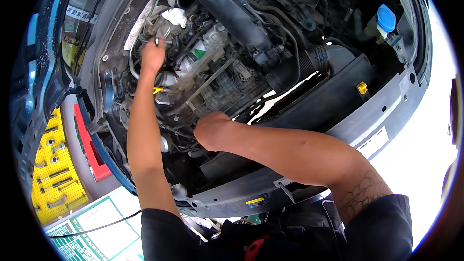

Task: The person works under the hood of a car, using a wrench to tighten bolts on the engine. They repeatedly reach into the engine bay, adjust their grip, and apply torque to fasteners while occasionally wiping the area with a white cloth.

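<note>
My left hand (152,57) reaches to the back left of the engine bay. Its fingers are closed around something small and dark with a metallic glint, too small to name, among hoses and pipes. A white crumpled piece (175,17), perhaps cloth or paper, lies just beyond that hand. At the front of the engine (232,84), my right hand (211,130) is curled low against it. The back of that hand faces me, and whatever its fingers grip is hidden. A yellow dipstick handle (158,90) stands between my two hands.
A thick black air duct (222,9) crosses the engine's far side. Right of it sit a ribbed hose (295,72), a blue-capped filler neck (385,18) and a yellow cap (362,87). The grey front crossmember (232,200) runs below my arms. A yellow tool board (55,169) stands left.
</note>
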### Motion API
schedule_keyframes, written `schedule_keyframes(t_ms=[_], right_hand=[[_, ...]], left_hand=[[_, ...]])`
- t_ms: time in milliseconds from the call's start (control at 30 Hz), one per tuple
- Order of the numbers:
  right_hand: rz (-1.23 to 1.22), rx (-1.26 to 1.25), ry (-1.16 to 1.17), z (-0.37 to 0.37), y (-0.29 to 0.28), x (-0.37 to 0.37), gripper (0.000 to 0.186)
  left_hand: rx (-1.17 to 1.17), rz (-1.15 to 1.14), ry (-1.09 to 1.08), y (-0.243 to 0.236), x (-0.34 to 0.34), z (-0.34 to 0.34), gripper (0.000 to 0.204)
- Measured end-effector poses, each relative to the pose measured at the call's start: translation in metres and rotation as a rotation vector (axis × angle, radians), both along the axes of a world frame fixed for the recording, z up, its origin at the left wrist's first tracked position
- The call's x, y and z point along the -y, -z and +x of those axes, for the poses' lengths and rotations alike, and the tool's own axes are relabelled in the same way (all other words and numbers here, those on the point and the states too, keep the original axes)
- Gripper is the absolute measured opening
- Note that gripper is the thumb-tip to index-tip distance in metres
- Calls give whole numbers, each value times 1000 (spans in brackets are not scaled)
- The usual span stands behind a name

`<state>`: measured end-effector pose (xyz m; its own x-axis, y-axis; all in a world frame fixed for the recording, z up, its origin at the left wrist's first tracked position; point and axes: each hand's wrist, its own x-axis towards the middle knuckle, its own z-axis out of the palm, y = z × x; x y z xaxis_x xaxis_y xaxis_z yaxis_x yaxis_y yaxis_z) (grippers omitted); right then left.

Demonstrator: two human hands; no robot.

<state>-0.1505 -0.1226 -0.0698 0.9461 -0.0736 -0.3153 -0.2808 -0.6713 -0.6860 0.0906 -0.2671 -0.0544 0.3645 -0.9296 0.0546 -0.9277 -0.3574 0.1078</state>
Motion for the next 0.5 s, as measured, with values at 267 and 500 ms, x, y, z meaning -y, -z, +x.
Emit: schedule_keyframes(t_ms=[267, 500], right_hand=[[15, 23, -14, -8, -6, -2, 23], [22, -31, -14, -7, -11, 2, 25]], left_hand=[[91, 78, -10, 24, -22, -5, 47], [170, 114, -25, 27, -21, -5, 47]])
